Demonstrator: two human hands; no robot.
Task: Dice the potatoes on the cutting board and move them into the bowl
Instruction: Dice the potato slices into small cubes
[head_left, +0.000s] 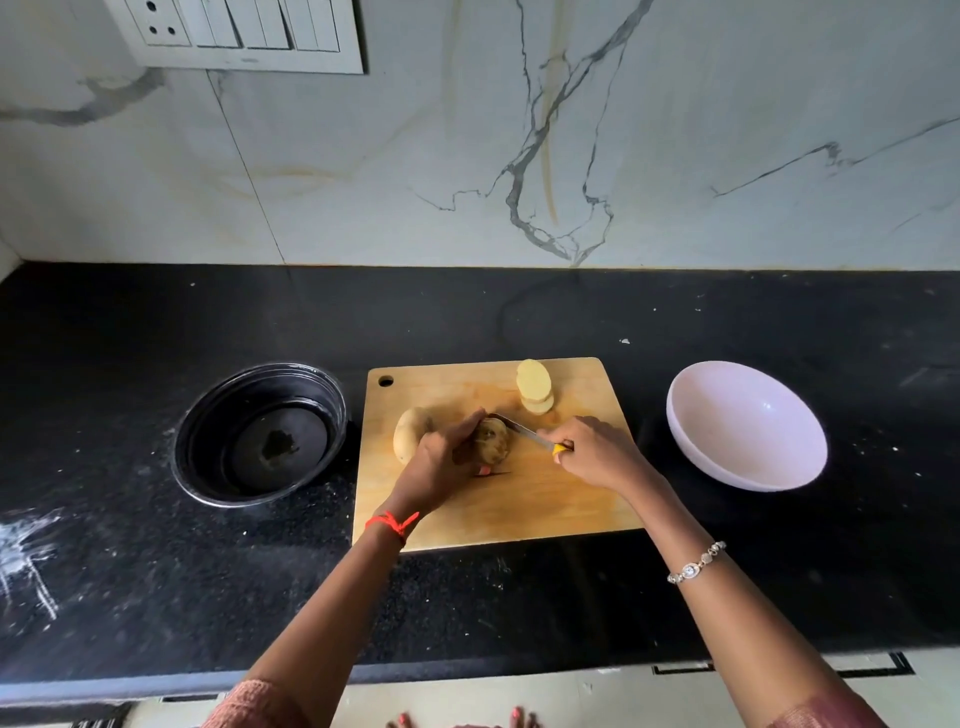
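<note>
A wooden cutting board (519, 509) lies on the black counter. My left hand (441, 462) grips a brown potato piece (492, 441) at the board's middle. My right hand (597, 454) holds a yellow-handled knife (524, 430), its blade lying against the far side of that piece. A whole potato (408, 434) rests left of my left hand, partly hidden by it. A few pale potato slices (535, 387) are stacked near the board's far edge. The empty white bowl (748, 426) stands right of the board.
A black round bowl (260, 434) sits left of the board. A marble wall with a switch panel (239, 34) rises behind the counter (156, 571). The counter's front edge runs just below my forearms.
</note>
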